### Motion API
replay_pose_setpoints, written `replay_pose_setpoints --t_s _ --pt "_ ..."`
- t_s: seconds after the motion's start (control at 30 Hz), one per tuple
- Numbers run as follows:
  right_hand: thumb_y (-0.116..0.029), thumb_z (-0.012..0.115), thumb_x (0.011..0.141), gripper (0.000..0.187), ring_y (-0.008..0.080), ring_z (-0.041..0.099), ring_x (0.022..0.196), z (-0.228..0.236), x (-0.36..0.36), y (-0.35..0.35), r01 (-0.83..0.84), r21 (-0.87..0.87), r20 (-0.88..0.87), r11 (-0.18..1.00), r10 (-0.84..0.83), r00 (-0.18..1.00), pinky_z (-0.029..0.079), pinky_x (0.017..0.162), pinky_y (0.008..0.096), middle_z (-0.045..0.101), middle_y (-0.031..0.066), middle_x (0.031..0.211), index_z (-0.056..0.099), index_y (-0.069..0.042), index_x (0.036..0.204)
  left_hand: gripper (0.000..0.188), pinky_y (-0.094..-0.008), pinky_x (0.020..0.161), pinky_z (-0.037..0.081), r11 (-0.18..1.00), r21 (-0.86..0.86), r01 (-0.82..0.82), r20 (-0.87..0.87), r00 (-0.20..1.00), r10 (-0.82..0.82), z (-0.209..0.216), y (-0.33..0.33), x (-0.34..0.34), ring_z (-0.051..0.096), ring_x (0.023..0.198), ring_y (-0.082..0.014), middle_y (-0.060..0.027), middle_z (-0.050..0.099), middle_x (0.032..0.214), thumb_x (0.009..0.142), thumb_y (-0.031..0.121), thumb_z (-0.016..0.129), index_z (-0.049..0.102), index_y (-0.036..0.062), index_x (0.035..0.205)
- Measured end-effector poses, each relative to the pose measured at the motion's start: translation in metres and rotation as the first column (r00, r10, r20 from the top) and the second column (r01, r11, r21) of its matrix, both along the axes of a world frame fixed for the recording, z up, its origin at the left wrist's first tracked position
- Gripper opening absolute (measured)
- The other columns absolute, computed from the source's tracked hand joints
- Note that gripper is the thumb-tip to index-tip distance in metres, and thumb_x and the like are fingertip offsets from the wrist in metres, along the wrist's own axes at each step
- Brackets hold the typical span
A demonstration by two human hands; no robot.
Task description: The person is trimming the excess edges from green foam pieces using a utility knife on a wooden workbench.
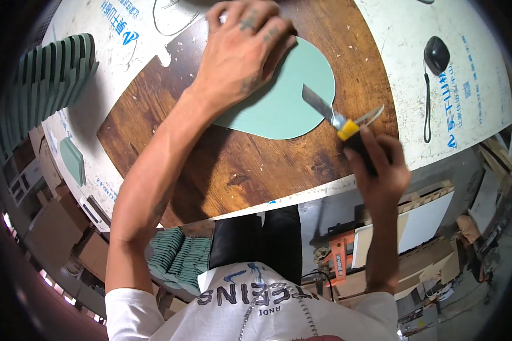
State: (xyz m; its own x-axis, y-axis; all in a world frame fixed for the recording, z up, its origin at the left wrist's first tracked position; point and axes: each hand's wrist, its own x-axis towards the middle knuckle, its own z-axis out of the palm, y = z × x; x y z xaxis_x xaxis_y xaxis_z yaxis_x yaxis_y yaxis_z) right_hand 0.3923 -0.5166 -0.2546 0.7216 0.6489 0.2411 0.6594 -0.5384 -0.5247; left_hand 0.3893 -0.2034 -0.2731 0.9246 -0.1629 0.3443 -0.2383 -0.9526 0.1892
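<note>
A pale green rounded panel (pixel 284 108) lies on a brown wood-grain board (pixel 256 170). My left hand (pixel 242 57) is closed over the panel's far left part, fingers bent and pressing down, with some fingertips hidden. In my right hand (pixel 381 165), closed round its black and yellow handle, is a utility knife (pixel 338 122). Its blade points up and left, over the panel's right edge; whether it touches cannot be made out. A thin pale curled strip (pixel 374 115) shows beside the knife's yellow collar.
Many green pieces stand in a row (pixel 51 79) at the left, with a few more pieces (pixel 72 161) nearer. Green stacks (pixel 179 258) sit below the table. A black corded device (pixel 436 55) lies on the white tabletop (pixel 466 108) at right. An orange tool (pixel 339 256) stands below.
</note>
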Motion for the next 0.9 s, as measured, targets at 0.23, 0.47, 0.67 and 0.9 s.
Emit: replay_pose_setpoints --t_s 0.23,0.47,0.67,0.9 --pt "-0.020 0.085 0.080 0.049 0.0213 0.062 0.073 0.011 -0.030 -0.006 0.175 -0.038 -0.128 0.984 -0.178 0.976 0.052 0.056 0.0344 0.059 0.0106 0.091 0.070 -0.013 0.127 0.053 -0.0629 0.103 0.032 0.786 -0.081 -0.612 -0.061 0.790 0.609 -0.007 -0.048 -0.035 0.041 0.126 -0.0477 -0.0379 0.044 0.131 0.098 0.030 0.059 0.050 -0.0038 0.137" --pt "-0.020 0.084 0.082 0.048 0.0207 0.061 0.073 0.012 -0.020 0.000 0.162 -0.089 -0.126 0.983 -0.172 0.977 0.052 0.057 0.0335 0.058 0.0119 0.095 0.070 -0.011 0.126 0.043 -0.0626 0.100 0.043 0.800 -0.033 -0.600 -0.112 0.797 0.593 -0.011 -0.042 -0.041 0.041 0.125 -0.0441 -0.0326 0.045 0.133 0.103 0.035 0.051 0.056 0.0173 0.142" --pt "-0.020 0.086 0.079 0.048 0.0136 0.062 0.073 -0.004 0.028 0.036 0.085 0.030 0.014 0.996 -0.085 0.996 0.057 0.056 0.0291 0.057 0.0030 0.094 0.069 -0.017 0.124 0.042 -0.0612 0.095 0.042 0.841 -0.042 -0.540 -0.087 0.840 0.535 -0.008 -0.041 -0.038 0.045 0.118 -0.0468 -0.0373 0.045 0.126 0.094 0.012 0.059 0.056 0.0144 0.136" --pt "-0.024 0.083 0.084 0.048 0.0154 0.063 0.071 0.008 0.018 0.012 -0.048 -0.034 -0.084 0.998 0.045 0.995 0.055 0.055 0.0302 0.060 0.0050 0.092 0.068 -0.017 0.129 0.051 -0.0502 0.102 0.038 0.968 -0.110 -0.225 0.074 0.969 0.234 -0.007 0.003 -0.006 0.055 0.113 -0.0385 -0.0231 0.058 0.121 0.096 0.029 0.062 0.051 0.0037 0.139"
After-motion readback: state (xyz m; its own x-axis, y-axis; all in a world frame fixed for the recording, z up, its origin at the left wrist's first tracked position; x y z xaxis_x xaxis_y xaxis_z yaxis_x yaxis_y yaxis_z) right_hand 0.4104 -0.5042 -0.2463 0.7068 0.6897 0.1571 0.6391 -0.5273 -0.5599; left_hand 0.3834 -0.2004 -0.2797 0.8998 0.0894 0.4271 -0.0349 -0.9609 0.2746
